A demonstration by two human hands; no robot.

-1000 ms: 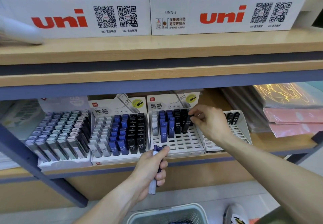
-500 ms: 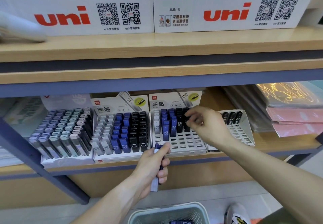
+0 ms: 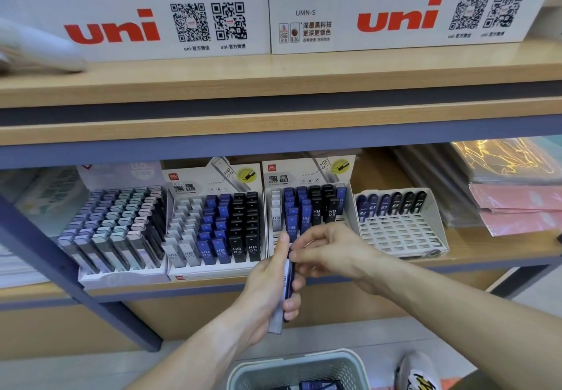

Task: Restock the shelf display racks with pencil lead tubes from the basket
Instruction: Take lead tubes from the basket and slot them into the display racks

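Below the shelf edge: both hands meet in front of the racks.
Left hand (image 3: 267, 286): fingers curled round a bundle of lead tubes (image 3: 284, 292), held upright, thumb up along the top.
Right hand (image 3: 330, 251): fingertips pinch the top of one tube in that bundle; other fingers loosely bent.
Third rack (image 3: 307, 213): back rows hold white, blue and black tubes; front slots bare.
Fourth rack (image 3: 398, 225): one back row of dark tubes only.
Second rack (image 3: 213, 225): full.
Basket (image 3: 298, 368): on the floor below the hands, dark tubes inside.
Shoe (image 3: 418, 373): just right of the basket.
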